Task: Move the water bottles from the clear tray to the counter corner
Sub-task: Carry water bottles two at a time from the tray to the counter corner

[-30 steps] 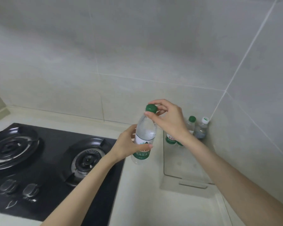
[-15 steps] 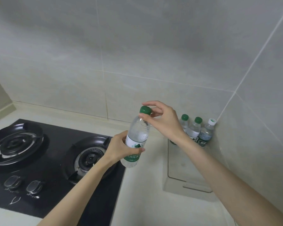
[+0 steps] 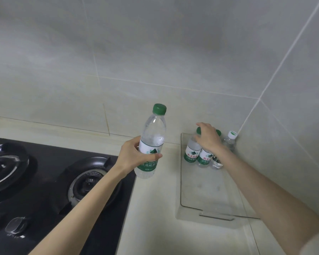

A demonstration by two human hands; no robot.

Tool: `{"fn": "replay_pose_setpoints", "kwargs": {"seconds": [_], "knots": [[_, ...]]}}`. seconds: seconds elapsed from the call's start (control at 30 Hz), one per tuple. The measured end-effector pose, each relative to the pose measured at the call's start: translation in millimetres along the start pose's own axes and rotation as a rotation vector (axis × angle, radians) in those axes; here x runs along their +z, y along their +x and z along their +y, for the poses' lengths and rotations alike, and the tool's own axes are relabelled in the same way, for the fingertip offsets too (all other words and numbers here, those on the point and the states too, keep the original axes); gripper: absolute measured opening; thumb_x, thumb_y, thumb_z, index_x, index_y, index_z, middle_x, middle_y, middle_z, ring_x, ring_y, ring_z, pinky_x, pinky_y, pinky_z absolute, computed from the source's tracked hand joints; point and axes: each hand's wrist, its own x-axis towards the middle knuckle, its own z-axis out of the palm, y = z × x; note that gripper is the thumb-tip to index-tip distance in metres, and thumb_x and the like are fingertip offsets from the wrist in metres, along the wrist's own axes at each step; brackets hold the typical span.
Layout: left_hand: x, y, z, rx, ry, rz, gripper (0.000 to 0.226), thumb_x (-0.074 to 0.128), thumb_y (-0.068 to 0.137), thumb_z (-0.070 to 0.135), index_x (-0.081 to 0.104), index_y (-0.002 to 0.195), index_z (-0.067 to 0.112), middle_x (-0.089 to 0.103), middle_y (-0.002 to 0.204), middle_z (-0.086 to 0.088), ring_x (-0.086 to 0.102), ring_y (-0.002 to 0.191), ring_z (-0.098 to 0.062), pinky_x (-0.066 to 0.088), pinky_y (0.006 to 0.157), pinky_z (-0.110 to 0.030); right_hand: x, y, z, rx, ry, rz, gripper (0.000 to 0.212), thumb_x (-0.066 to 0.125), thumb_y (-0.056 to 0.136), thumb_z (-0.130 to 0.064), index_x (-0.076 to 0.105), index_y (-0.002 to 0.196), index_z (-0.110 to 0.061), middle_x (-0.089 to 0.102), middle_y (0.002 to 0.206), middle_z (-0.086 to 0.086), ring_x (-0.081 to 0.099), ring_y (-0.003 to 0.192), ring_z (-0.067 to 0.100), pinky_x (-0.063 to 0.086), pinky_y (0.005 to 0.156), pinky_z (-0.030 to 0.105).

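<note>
The left hand [image 3: 134, 156] wraps round the label of a clear plastic water bottle with a green cap [image 3: 152, 142]. It holds the bottle slightly tilted in the air above the pale desk [image 3: 155, 208], between the black glass hob [image 3: 44, 181] edge and the left wall of the clear plastic tray [image 3: 180, 181]. The right hand [image 3: 207, 138] curves over the caps of two small green-labelled bottles [image 3: 191, 153] crowded at the tray's far end; I cannot tell whether it grips them. A white-capped bottle [image 3: 229, 142] stands just beside them in the wall corner.

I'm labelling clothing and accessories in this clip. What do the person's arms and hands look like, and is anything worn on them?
Both forearms are bare. Neither the left hand nor the right hand shows a glove, ring or watch. A pale fabric sleeve edge appears on the right arm at the picture's bottom right corner; no sleeve shows on the left arm.
</note>
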Motion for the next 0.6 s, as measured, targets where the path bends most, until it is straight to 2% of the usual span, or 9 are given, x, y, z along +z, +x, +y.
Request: {"fn": "replay_pose_setpoints", "kwargs": {"seconds": [0.13,0.27,0.37,0.5,0.6], "knots": [[1.7,2.3,0.6,-0.011,0.001,-0.013,0.051,0.086,0.041,0.039,0.069,0.086,0.024,0.075,0.084,0.002,0.071,0.084,-0.019,0.059,0.080,-0.038,12.6,24.4,13.0,0.047,0.072,-0.055,0.064,0.061,0.091,-0.016,0.030,0.146,-0.006,0.043,0.143,0.020,0.040,0.132,0.036,0.035,0.110,0.042],[-1.8,0.2,-0.2,-0.008,0.025,-0.012,0.049,0.088,0.044,0.036,0.070,0.087,0.023,0.075,0.083,0.003,0.071,0.083,-0.016,0.059,0.078,-0.033,20.9,35.2,18.6,0.064,0.047,0.020,0.045,0.055,0.093,-0.009,0.043,0.135,-0.002,0.051,0.131,0.023,0.049,0.121,0.037,0.042,0.100,0.042],[-3.8,-0.9,-0.4,-0.013,0.030,-0.013,0.053,0.085,0.039,0.042,0.070,0.086,0.024,0.075,0.082,0.003,0.071,0.082,-0.014,0.059,0.076,-0.030,24.2,34.7,24.1,0.026,0.035,-0.003,0.039,0.060,0.091,-0.011,0.044,0.126,-0.004,0.053,0.124,0.020,0.052,0.111,0.035,0.043,0.091,0.040],[-4.4,-3.1,-1.2,-0.021,0.041,-0.017,0.047,0.088,0.043,0.035,0.070,0.085,0.024,0.075,0.081,0.003,0.071,0.082,-0.016,0.058,0.075,-0.030,20.5,24.0,31.6,0.020,0.090,0.038,0.033,0.064,0.088,-0.015,0.050,0.117,-0.009,0.059,0.113,0.017,0.056,0.096,0.032,0.044,0.079,0.035],[-4.3,-7.4,1.5,-0.025,0.031,-0.013,0.054,0.084,0.037,0.043,0.070,0.085,0.023,0.075,0.081,0.003,0.072,0.081,-0.016,0.059,0.077,-0.033,23.1,8.7,34.3,-0.018,0.118,0.082,0.031,0.062,0.089,-0.017,0.051,0.118,-0.010,0.062,0.112,0.015,0.059,0.093,0.032,0.048,0.081,0.039]]}}
